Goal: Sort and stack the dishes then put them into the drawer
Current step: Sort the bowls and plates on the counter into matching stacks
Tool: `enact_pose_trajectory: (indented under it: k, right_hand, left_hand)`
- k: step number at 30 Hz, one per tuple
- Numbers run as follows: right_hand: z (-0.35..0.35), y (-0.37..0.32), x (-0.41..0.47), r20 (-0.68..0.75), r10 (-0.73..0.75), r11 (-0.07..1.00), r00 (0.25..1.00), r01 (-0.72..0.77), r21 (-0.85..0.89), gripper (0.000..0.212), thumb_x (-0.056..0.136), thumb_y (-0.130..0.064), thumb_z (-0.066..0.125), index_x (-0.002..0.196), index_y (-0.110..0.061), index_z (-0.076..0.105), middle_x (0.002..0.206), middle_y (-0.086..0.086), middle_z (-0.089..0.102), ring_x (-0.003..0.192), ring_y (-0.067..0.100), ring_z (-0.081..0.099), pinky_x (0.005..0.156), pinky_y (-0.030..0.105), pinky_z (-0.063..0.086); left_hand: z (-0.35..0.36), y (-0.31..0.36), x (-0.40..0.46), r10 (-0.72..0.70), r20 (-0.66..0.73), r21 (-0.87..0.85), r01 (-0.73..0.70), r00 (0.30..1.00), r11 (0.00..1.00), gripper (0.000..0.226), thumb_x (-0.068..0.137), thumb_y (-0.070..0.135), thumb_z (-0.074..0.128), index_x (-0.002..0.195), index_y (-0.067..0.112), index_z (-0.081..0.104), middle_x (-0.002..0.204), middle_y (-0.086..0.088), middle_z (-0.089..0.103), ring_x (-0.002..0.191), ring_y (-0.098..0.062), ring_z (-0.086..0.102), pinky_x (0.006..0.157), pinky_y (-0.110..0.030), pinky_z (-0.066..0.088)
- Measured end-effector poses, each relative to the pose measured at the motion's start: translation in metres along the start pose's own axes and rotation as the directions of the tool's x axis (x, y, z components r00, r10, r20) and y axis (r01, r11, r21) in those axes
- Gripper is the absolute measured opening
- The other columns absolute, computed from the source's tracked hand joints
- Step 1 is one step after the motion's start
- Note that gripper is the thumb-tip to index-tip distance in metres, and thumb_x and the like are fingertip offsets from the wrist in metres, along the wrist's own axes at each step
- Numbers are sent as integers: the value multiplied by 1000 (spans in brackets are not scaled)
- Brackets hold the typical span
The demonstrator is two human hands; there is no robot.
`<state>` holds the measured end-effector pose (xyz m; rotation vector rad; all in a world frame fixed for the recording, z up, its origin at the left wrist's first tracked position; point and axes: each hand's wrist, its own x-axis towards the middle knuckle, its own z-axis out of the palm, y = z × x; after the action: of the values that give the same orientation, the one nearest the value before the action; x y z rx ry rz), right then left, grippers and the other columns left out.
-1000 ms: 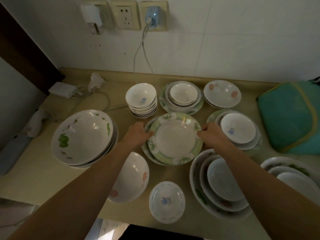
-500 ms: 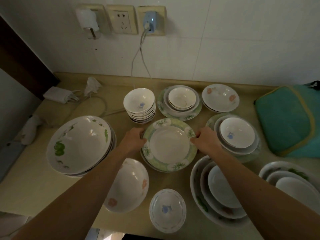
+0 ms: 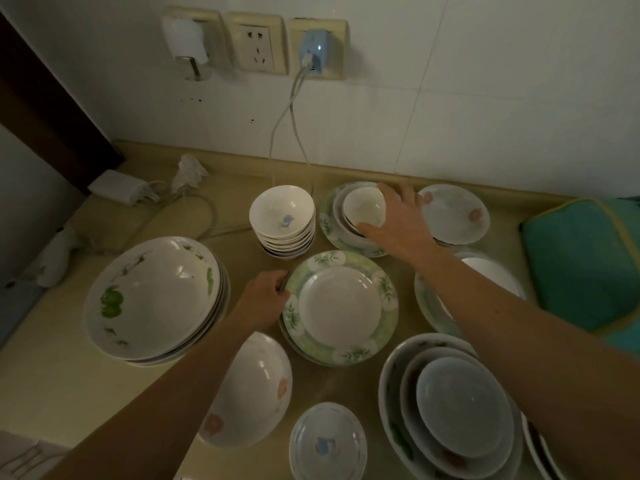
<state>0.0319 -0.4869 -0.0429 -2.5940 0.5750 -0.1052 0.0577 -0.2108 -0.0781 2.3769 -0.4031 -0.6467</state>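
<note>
Right hand (image 3: 398, 223) around upright small bowl (image 3: 363, 206), mouth up.

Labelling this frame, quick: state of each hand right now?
Left hand: fingers curled on the rim of the green-rimmed plate, holding it.
Right hand: grip closed round the small cream bowl in the far stack.

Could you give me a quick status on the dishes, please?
Left hand holds green-rimmed plate edge. Right hand grips small bowl. Nothing blocking.
</note>
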Motion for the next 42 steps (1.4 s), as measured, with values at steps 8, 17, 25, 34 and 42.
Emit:
enact_pose_trajectory:
  k: [8, 17, 25, 34, 42]
  right_hand:
    - [24, 1, 46, 163, 30, 993, 986, -10, -120, 110, 71, -69, 70, 157, -29, 14, 162, 12, 14, 147, 44, 15, 117, 59, 25]
    - [25, -1, 56, 210, 50, 992, 976, -25, -122, 111, 65, -60, 76, 155, -33, 16, 156, 14, 26, 139, 45, 25, 111, 62, 32]
    - [-1, -11, 33, 60, -17, 993, 998, 10, 115, 111, 60, -65, 73, 155, -28, 28, 153, 11, 34, 138, 39, 31, 107, 53, 36]
    - [-48, -44, -55, 153, -210, 894, 966, 126, 430, 110, 63, -60, 85, 155, -34, 30, 151, -9, 43, 133, 14, 44, 111, 44, 42]
    - [-28, -56, -131, 206, -188, 864, 960, 62, 501, 117, 54, -70, 82, 154, -36, 30, 150, -16, 42, 130, 7, 45, 108, 40, 47]
  left_hand:
    - [3, -7, -1, -79, -62, -191, 65, 995, 979, 33, 91, 2, 66, 124, 7, 70, 90, 21, 69, 82, 8, 63, 80, -28, 53]
    - [0, -7, -2, -92, -16, -178, 87, 996, 980, 32, 92, 4, 64, 122, 14, 72, 72, 37, 65, 76, 22, 62, 69, -10, 51]
    - [-21, 14, -25, -161, -234, -77, 146, 959, 986, 29, 94, 18, 63, 121, 15, 73, 110, -4, 75, 104, -20, 69, 95, -30, 50]
    - [-34, 63, -48, -46, 19, -841, 41, 999, 540, 30, 95, 36, 67, 113, 13, 72, 109, -10, 77, 101, -32, 74, 78, -38, 62]
    - [-7, 55, -58, 142, 412, -892, 366, 900, 266, 71, 75, 53, 82, 132, 12, 67, 136, -24, 62, 120, -40, 65, 92, -55, 56]
